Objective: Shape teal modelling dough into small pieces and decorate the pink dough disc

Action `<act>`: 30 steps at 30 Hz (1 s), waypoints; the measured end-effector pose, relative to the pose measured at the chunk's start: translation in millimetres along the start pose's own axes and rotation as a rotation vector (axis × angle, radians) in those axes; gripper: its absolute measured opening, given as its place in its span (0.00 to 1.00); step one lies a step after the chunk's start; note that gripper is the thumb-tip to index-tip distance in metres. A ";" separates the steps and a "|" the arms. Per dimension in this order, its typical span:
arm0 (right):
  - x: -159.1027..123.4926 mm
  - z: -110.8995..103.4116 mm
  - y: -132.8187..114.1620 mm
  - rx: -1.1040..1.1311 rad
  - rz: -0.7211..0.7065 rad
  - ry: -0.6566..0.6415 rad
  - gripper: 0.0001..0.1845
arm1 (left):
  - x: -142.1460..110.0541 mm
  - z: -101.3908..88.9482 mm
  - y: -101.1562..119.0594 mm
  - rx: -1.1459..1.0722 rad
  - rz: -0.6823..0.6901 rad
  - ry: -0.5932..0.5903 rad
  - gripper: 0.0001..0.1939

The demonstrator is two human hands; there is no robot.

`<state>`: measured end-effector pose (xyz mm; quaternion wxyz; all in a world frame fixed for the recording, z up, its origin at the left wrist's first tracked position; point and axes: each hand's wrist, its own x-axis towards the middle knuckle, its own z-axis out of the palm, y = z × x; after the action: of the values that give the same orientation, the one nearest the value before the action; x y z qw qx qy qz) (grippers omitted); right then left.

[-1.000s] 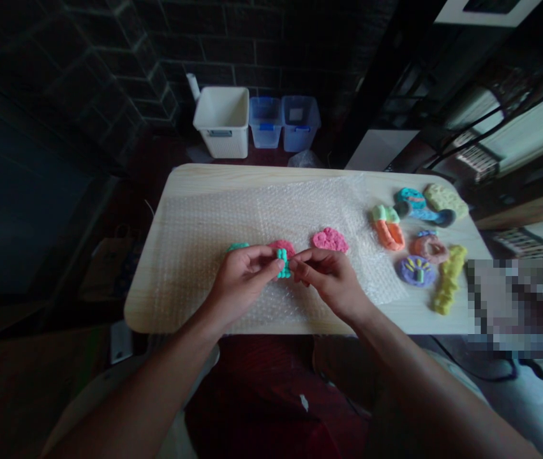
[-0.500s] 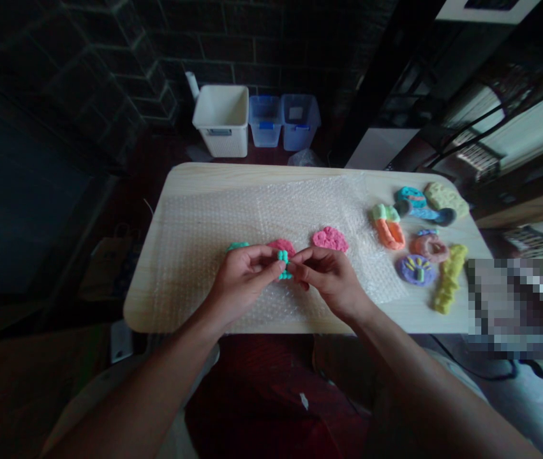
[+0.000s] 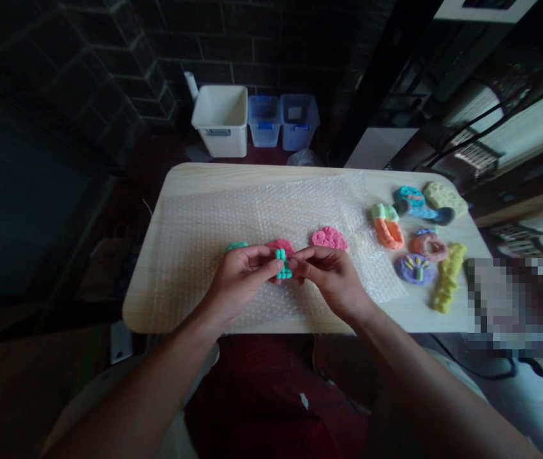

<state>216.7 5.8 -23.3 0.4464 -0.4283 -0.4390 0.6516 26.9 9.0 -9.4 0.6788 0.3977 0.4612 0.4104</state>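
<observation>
Between my two hands, above the bubble wrap (image 3: 194,255), is a small green clay piece (image 3: 283,271) made of rounded lumps. My left hand (image 3: 245,274) is closed, pinching its left side between thumb and fingers. From the other side my right hand (image 3: 326,274) pinches at its right edge, fingers closed. Just behind the hands a pink clay lump (image 3: 281,245) is partly covered by them. A green clay lump (image 3: 237,245) shows beyond the left hand, its lower part hidden. Another pink clay lump (image 3: 329,238) lies on the wrap beyond the right hand.
At the right of the wooden table (image 3: 175,182) lie several clay shapes, among them an orange and green one (image 3: 389,233), a purple disc (image 3: 415,269) and a yellow strip (image 3: 450,280). A white bin (image 3: 226,137) and two blue tubs (image 3: 265,131) stand behind the table.
More of the green clay piece's lower right part shows now, as the right fingertips have shifted slightly. Both hands stay in nearly the same place.
</observation>
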 end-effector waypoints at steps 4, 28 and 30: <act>-1.1 -0.7 -1.5 -0.041 -0.002 -0.014 0.13 | 0.8 -0.4 -1.0 -0.007 0.002 0.000 0.16; 5.4 -12.2 1.5 -0.065 0.064 0.035 0.17 | 0.5 -9.7 -6.1 0.208 -0.001 -0.050 0.24; 6.7 -19.5 1.7 -0.167 0.074 0.025 0.18 | 0.7 -19.9 -2.2 0.326 0.109 0.058 0.18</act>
<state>233.4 15.6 -30.9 0.3901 -0.4881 -0.4699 0.6235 8.5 12.1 -16.7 0.5685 0.5147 0.5188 0.3778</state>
